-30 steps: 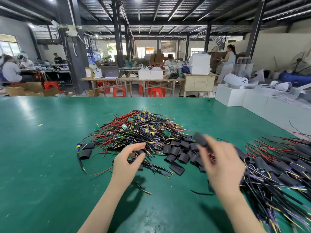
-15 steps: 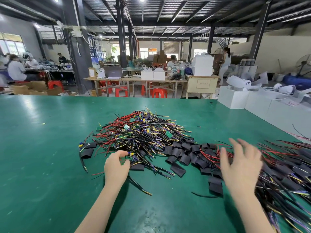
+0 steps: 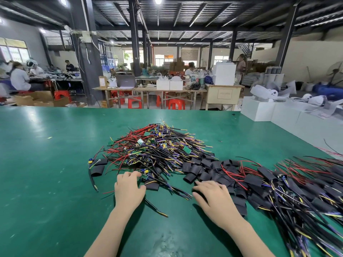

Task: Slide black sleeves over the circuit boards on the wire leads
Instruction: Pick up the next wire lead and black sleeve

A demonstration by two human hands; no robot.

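Note:
A tangled pile of red, black, yellow and purple wire leads [image 3: 157, 149] with small green circuit boards lies mid-table. Loose black sleeves [image 3: 196, 169] are heaped at its right edge. My left hand [image 3: 129, 190] is at the pile's near edge, fingers curled over a lead's small circuit board [image 3: 145, 176], thumb beside a flat black sleeve [image 3: 152, 186]. My right hand [image 3: 213, 197] lies palm down on the near sleeves, fingers spread and touching them. A blurred heap of sleeved leads [image 3: 297, 191] fills the right side.
The green table [image 3: 46, 182] stretches bare to the left. Two more sleeves [image 3: 97, 170] and a black cable lie left of the pile. White boxes [image 3: 259, 110] line the far right edge. People work at benches far behind.
My right hand let a sleeved lead go over the right heap, then swung left and down onto the loose sleeves. My left hand has stayed at the pile's near edge.

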